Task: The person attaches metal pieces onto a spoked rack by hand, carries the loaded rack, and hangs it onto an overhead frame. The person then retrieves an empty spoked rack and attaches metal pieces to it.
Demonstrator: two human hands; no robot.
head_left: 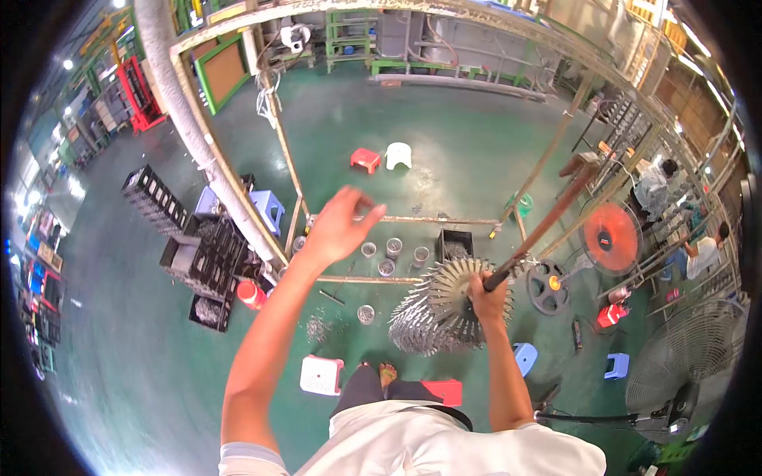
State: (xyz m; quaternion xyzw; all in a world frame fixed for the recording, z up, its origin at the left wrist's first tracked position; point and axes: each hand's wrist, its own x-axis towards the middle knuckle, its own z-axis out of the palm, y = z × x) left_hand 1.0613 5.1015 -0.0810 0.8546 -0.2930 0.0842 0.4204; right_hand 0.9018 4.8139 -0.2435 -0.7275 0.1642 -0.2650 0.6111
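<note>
My left hand [343, 225] is raised in front of me over the floor, its thumb and fingers apart and nothing between them. With my right hand [486, 297] I grip a long dark rod [540, 224], which slopes up to the right. Beside and below that hand, round metal racks [448, 289] carry many small metal pieces around their rims. Several cups of small parts stand on the floor under my left hand, one cup [366, 314] nearer to me. A black crate [455, 246] with small parts is just behind the racks.
A metal frame [413, 219] surrounds the work spot. Black crates [208, 266] are stacked at left. An orange fan [611, 238] and a large grey fan [683, 365] stand at right. Low stools include a white one [321, 374] near my feet. Two people [702, 255] are at far right.
</note>
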